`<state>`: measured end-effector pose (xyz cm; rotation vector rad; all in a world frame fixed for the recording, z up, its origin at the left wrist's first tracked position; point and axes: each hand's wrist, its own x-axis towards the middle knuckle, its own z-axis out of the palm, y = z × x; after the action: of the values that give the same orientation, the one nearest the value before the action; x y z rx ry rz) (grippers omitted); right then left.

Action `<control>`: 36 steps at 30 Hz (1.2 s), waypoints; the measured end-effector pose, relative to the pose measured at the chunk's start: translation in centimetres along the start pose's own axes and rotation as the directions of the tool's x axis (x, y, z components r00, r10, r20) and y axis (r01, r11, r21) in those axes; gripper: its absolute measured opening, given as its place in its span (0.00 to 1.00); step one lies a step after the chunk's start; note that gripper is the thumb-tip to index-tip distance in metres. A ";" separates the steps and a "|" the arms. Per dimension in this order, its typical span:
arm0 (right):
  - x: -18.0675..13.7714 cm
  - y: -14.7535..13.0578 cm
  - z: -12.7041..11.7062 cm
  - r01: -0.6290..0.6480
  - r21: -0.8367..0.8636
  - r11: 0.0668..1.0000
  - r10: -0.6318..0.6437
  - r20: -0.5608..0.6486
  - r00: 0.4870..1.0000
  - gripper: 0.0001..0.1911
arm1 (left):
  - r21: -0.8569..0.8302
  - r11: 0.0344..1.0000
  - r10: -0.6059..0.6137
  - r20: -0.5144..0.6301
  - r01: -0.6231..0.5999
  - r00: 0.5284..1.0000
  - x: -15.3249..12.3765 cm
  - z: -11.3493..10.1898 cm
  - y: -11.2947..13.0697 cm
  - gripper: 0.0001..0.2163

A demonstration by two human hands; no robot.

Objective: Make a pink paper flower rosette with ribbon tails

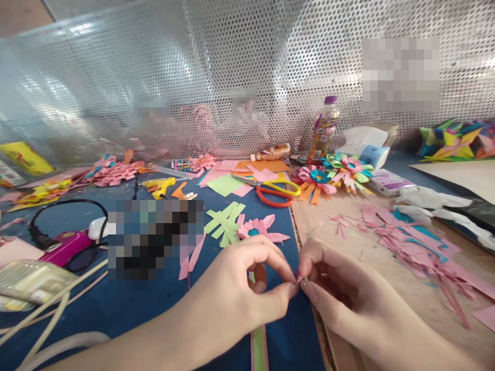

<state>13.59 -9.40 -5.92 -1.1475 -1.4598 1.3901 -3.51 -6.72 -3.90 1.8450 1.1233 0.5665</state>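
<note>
My left hand [242,288] and my right hand [340,291] meet at the fingertips low in the middle of the view. Both pinch a small pink paper piece [298,279] between thumb and forefinger. A green and pink paper strip [259,348] runs down from under my left hand to the bottom edge. Just beyond my hands lie a pink paper flower [258,229] and green paper strips [225,221] on the blue mat [154,304].
Orange-and-yellow scissors [276,191], coloured paper sheets [228,180], a yellow glue gun [160,186], finished paper flowers [332,175], a bottle [323,129] and a tissue pack [373,154] lie farther back. Pink paper scraps [410,242] cover the brown board at right. A perforated metal screen [216,67] stands behind.
</note>
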 end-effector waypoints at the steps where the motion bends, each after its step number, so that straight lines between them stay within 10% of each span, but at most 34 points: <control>1: 0.0 0.0 0.0 0.002 0.004 1.000 -0.002 0.000 1.000 0.07 | 0.001 1.000 -0.003 0.004 0.003 1.000 0.0 0.0 0.0 0.03; 36: 0.0 -0.4 -0.1 0.037 -0.046 0.998 -0.037 -0.017 0.999 0.06 | 0.024 0.993 -0.113 0.084 0.111 0.990 0.0 -0.8 2.0 0.04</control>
<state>13.66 -9.33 -5.48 -1.1530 -1.4994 1.3239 -3.15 -6.75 -1.72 1.7927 1.1708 0.4098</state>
